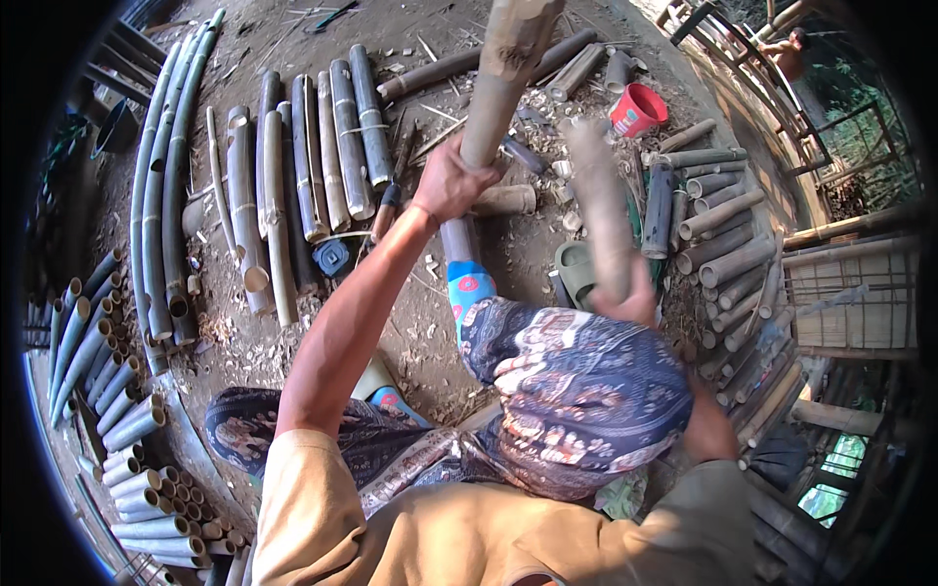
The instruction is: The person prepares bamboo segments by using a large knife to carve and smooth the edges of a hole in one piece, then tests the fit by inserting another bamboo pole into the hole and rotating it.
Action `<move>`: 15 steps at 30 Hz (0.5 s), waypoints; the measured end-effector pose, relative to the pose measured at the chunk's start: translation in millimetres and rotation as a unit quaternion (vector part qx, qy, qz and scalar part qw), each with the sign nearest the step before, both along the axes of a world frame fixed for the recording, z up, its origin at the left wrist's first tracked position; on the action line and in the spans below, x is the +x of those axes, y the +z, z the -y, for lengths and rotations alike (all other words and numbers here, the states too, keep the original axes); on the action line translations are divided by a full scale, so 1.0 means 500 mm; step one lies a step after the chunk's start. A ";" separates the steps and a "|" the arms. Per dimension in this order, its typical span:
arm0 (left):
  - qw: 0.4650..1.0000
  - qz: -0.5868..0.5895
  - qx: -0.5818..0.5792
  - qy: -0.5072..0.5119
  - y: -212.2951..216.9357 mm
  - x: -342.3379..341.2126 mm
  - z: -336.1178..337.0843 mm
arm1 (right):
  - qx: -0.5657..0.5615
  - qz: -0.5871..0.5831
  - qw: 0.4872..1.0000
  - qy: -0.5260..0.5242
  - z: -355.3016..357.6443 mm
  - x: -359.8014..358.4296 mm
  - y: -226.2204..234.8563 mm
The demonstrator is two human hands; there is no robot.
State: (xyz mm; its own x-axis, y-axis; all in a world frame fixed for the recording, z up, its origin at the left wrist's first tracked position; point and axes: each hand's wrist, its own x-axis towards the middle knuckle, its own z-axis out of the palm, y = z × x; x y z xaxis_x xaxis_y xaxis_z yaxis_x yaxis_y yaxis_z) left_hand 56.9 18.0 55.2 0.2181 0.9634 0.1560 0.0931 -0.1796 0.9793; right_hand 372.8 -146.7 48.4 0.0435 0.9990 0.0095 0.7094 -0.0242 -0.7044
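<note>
My left hand (451, 183) is wrapped round the lower end of a thick bamboo tube (510, 73), which slants up past the top edge of the picture. In my right hand (630, 301), beyond my bent knee, is a pale wooden club (598, 205), raised and smeared by motion. Part of that hand is hidden behind the patterned cloth over my knee. Just below the bamboo tube lies a short bamboo piece (505, 200). A knife-like tool with a brown handle (386, 217) rests left of my left wrist. Near the club sits a green sandal (576, 272).
Cut bamboo poles (352, 137) lie in a row at the left, beside long green poles (156, 195). Short bamboo tubes (738, 259) are stacked at the right. A red bucket (640, 109) stands ahead. Chips litter the ground. Another person (787, 57) is at the far right.
</note>
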 end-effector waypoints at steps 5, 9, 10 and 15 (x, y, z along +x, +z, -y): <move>0.992 -0.012 -0.047 0.118 -0.080 -0.029 0.023 | -0.150 0.066 0.986 0.017 0.082 -0.140 -0.207; 0.994 -0.025 0.049 0.097 -0.045 0.050 0.040 | -0.166 0.135 0.977 0.015 0.133 -0.092 -0.322; 0.995 -0.041 0.035 0.082 -0.037 0.043 0.038 | -0.162 0.150 0.975 0.014 0.134 -0.088 -0.343; 0.993 -0.069 0.038 0.084 -0.019 0.021 0.012 | -0.075 0.198 0.977 0.021 0.093 -0.090 -0.428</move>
